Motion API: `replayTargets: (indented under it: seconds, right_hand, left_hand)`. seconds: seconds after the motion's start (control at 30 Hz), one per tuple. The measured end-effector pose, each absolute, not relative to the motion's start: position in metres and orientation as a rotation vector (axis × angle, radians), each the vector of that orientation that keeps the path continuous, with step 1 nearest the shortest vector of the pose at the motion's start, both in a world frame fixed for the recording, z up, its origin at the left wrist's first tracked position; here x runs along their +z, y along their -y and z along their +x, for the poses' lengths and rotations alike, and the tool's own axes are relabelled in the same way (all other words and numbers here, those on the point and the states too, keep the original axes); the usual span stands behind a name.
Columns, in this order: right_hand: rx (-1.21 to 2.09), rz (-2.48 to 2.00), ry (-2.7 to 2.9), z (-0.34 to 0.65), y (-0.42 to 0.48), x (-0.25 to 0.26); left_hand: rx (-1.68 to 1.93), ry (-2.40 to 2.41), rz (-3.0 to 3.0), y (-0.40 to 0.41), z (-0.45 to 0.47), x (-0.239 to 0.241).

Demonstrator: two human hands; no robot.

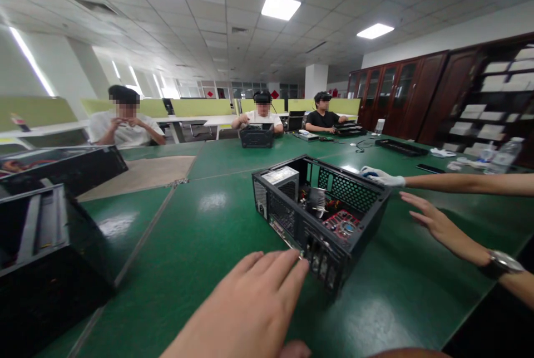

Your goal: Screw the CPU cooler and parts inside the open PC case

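Observation:
An uncovered black computer case [300, 221] lies on its side on the green table. Inside are a power supply [281, 177], a finned cooler [317, 200] and a red circuit board [342, 223]. My left hand [261, 297] is in front of the case, palm down and fingers stretched, with the fingertips at its near edge; whether they touch cannot be told. At the bottom edge, only a dark skin-coloured sliver shows, perhaps my right hand [411, 353]; its fingers are hidden. From the right reach someone else's gloved hand [380, 176] and a bare hand wearing a watch [444, 227].
More black cases [54, 246] stand at the left. Across the table [200, 235] several people sit, one behind another case [257, 136]. Toward the back right lie a black tray-like panel [401, 147], a phone [430, 168] and a plastic bottle [507, 155].

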State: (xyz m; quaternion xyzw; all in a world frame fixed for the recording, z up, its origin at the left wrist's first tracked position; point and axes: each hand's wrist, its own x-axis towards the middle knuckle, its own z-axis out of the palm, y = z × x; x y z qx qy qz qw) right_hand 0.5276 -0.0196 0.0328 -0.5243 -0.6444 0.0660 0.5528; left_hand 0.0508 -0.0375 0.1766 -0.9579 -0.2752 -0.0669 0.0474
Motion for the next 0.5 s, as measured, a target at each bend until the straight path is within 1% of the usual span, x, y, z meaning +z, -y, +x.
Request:
replayTargets:
  seconds: [0.13, 0.3, 0.4, 0.5]
  right_hand:
    - [0.100, -1.114, 1.614, 0.556, 0.003, 0.036]
    - [0.192, -1.072, 1.801, 0.557, -0.034, 0.061]
    - [0.253, -1.081, 1.911, 0.543, -0.041, 0.077]
    - [0.302, -1.084, 2.029, 0.521, -0.036, 0.099]
  left_hand:
    - [-0.378, 0.803, -2.941, 0.007, 0.077, 0.172]
    - [-0.549, 0.658, -3.020, -0.038, 0.099, 0.146]
    - [-0.515, 0.585, -3.077, -0.052, 0.089, 0.150]
    - [-0.449, 0.547, -3.242, -0.057, 0.067, 0.166]
